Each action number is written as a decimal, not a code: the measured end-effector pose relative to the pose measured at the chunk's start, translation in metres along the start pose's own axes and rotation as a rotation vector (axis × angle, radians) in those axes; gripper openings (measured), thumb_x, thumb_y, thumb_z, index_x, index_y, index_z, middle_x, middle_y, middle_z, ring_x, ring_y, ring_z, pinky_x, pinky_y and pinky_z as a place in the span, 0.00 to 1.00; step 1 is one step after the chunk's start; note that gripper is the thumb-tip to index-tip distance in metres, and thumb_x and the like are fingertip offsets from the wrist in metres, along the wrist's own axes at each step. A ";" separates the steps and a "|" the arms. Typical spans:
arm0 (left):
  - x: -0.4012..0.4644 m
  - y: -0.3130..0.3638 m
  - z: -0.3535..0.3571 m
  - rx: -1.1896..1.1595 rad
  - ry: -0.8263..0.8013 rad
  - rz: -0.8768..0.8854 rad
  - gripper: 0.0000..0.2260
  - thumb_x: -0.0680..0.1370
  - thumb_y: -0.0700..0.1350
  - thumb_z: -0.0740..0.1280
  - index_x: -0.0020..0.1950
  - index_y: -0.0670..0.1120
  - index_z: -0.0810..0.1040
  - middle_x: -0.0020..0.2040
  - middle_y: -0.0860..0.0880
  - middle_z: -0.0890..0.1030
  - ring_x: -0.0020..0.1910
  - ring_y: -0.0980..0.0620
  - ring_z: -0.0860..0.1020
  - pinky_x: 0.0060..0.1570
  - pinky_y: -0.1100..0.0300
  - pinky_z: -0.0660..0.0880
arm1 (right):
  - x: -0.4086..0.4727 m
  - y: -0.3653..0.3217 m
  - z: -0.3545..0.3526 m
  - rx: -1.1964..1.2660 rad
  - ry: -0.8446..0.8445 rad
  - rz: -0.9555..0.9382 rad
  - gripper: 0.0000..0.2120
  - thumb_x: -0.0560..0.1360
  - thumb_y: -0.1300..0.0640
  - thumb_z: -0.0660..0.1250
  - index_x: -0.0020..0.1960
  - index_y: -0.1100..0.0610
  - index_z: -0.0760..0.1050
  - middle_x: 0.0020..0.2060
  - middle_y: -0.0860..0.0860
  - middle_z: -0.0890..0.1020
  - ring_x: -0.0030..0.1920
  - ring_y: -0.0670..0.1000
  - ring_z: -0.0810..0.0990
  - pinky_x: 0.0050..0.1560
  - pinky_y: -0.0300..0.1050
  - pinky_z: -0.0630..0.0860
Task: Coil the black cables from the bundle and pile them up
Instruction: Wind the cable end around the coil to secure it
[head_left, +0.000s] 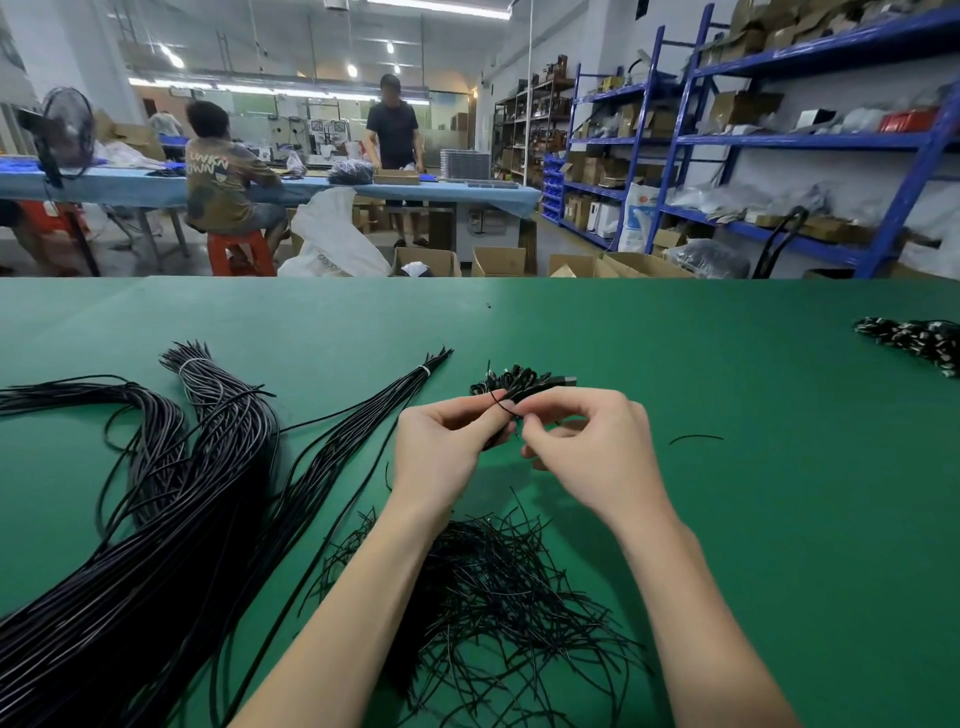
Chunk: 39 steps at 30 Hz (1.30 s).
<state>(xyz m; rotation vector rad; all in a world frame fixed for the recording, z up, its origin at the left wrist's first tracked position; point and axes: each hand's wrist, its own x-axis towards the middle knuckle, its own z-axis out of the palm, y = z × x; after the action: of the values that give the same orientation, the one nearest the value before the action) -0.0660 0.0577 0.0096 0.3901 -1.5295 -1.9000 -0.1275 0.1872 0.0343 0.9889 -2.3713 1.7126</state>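
- Coiled cable (511, 392) at frame centre, held up just above the tabletop (727, 519); a plug end sticks out to its right.
- Left hand (447, 452): grip clenched on the coil, fingers curled round it.
- Right hand (587, 441): fingertips pinch a thin black tie (506, 408) looped about the coil. Judged: the coil is being bound, not yet laid down.
- Below the hands, lower centre: loose heap of short black ties (498, 582).
- Left of frame: big bundle of long black cables (171, 499), two ends banded in white, lying uncoiled. Judged: most of the work is left.
- Right edge, upper part of the tabletop: a pile of finished coils (919, 340), well apart from the hands. How many, cannot tell.
- One stray tie (696, 438) lies right of the right hand.
- Writing: back of a seated person's shirt (218, 182), upper left, reads roughly "UNKN OWN"; partly blurred. No readable labels on the cables.
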 end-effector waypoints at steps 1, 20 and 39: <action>0.000 0.000 0.000 0.015 -0.003 0.011 0.05 0.73 0.37 0.77 0.45 0.45 0.87 0.40 0.43 0.87 0.38 0.53 0.85 0.42 0.65 0.80 | 0.000 0.000 0.000 -0.006 0.001 -0.007 0.11 0.72 0.60 0.72 0.40 0.43 0.85 0.30 0.45 0.85 0.33 0.47 0.86 0.42 0.49 0.86; -0.002 0.001 0.003 0.084 -0.112 0.100 0.07 0.73 0.37 0.76 0.50 0.41 0.86 0.44 0.46 0.87 0.44 0.49 0.86 0.46 0.62 0.81 | 0.002 0.004 -0.001 0.520 0.016 0.255 0.01 0.74 0.65 0.75 0.45 0.61 0.85 0.35 0.56 0.87 0.36 0.49 0.86 0.36 0.39 0.82; -0.003 -0.001 0.005 -0.167 -0.180 -0.025 0.12 0.66 0.45 0.78 0.48 0.45 0.88 0.43 0.41 0.86 0.39 0.51 0.83 0.45 0.63 0.80 | 0.002 0.009 -0.010 0.390 0.017 0.112 0.04 0.74 0.65 0.75 0.42 0.58 0.85 0.32 0.52 0.85 0.31 0.45 0.80 0.30 0.36 0.77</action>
<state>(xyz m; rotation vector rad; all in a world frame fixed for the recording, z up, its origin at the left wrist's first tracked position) -0.0670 0.0639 0.0099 0.1676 -1.4693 -2.1125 -0.1374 0.1966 0.0316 0.8866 -2.1645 2.2737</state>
